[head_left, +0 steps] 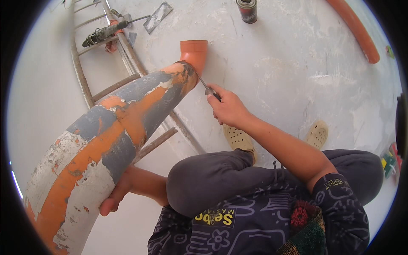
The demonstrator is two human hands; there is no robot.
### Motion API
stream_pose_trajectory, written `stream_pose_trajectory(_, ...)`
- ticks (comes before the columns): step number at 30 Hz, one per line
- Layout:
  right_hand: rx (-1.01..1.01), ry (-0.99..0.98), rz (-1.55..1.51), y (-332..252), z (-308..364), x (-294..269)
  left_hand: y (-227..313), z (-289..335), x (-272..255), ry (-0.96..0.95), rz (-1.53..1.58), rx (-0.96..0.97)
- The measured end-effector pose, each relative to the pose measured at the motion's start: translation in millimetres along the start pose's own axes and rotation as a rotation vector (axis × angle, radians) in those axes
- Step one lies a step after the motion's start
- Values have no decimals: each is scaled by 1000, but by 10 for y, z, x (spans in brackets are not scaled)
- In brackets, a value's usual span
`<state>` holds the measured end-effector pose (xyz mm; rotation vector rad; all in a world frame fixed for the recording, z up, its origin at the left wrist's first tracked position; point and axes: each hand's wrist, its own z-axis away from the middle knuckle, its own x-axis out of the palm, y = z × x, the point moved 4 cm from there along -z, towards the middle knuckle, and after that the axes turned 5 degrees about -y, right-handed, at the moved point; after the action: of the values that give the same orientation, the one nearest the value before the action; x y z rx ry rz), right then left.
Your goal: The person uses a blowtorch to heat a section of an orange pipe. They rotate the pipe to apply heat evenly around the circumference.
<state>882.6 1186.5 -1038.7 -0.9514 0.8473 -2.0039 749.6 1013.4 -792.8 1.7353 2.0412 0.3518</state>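
A long, thick pipe (127, 117), orange beneath worn grey and white coating, slants from the lower left toward the middle. At its far end sits a bright orange elbow (194, 52), its open socket facing away from me. My right hand (231, 108) is closed around the dark handle of a thin screwdriver-like tool (209, 90). The metal tip touches the seam where the pipe meets the elbow, at a dark smeared band. My left hand (121, 191) holds the pipe from its underside near my knee; the thumb shows, while the other fingers are hidden behind the pipe.
A wooden ladder (114, 87) lies under the pipe on the left, with a power drill (104, 34) across its rails. Beyond are a flat metal blade (158, 18) and a dark can (247, 10). Another orange pipe (357, 32) lies far right. My beige clogs (239, 138) rest on the stained floor.
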Motion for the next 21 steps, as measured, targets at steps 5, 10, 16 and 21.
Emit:
stream_pose_trajectory(5, 91, -12, -166, -57, -138, -67, 16, 118, -106, 131, 50, -10)
stream_pose_trajectory(10, 68, -127, 83, -120, -196, -125, 32, 215, -205, 132, 96, -51)
stream_pose_trajectory(16, -156, 125, 743, -106, -206, 53, 77, 268, -184, 70, 62, -96)
stream_pose_trajectory(21, 180, 76, -168, -146, -192, 3, 57, 279, -171, 42, 52, -107)
